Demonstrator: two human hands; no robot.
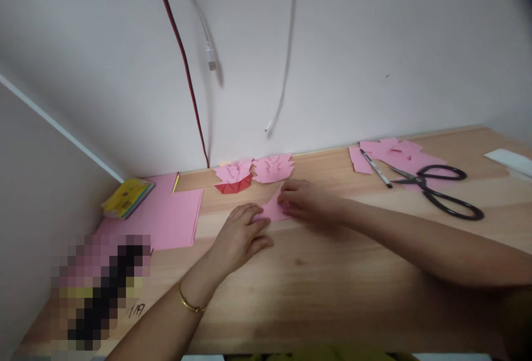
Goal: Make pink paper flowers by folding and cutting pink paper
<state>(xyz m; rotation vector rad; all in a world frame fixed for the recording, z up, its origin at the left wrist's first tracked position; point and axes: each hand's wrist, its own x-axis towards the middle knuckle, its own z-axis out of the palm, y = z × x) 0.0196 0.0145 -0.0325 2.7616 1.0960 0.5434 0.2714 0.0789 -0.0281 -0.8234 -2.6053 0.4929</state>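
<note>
A small folded piece of pink paper (275, 209) lies on the wooden table between my two hands. My left hand (241, 235), with a gold bangle at the wrist, holds the paper's left corner under its fingers, the thumb stretched out below. At the other end, the fingers of my right hand (303, 199) are curled and pinch the paper, covering its right part. Just beyond stand two pink cut-paper pieces (273, 168) with slits and jagged edges, and a red folded paper (233, 185).
Black-handled scissors (420, 180), a marker pen (376, 169) and pink paper scraps (394, 149) lie at the back right. On the left are pink sheets (178, 220) under a yellow packet (128, 197). Cables (183, 51) hang down the wall; a white object (507, 160) sits far right.
</note>
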